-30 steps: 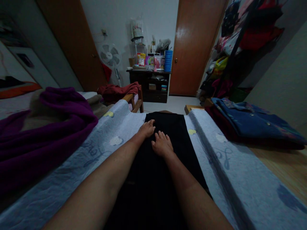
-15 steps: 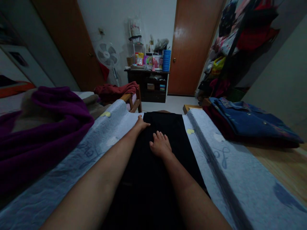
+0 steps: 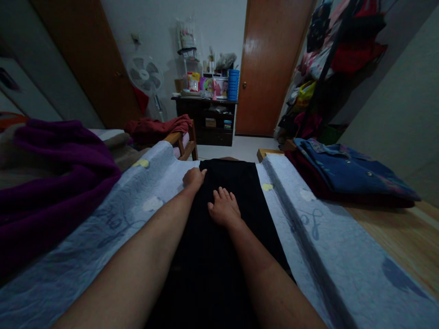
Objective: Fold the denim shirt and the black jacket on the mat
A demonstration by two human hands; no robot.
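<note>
A long piece of black cloth point(image 3: 236, 178), perhaps a garment, lies spread lengthwise on a light blue patterned cover point(image 3: 164, 178); its kind does not show. At its far left edge is my left hand point(image 3: 194, 178), fingers curled and the thumb over the black fabric, closed on the edge. My right hand point(image 3: 224, 208) rests flat on the middle of the cloth, palm down with fingers stretched out. Both forearms hide part of the near cloth, which runs dark toward me.
Purple fabric point(image 3: 68, 160) is heaped at the left. On the right, a folded blue denim garment point(image 3: 353, 167) sits on dark red cloth atop a wooden surface point(image 3: 387, 228). Farther off are a red cloth point(image 3: 157, 128), a standing fan point(image 3: 146, 75) and a dark cabinet point(image 3: 204, 132).
My left hand's fingers have curled in from a spread pose at the cloth's left edge. My right hand stays flat on the cloth. The view has shifted slightly right.
</note>
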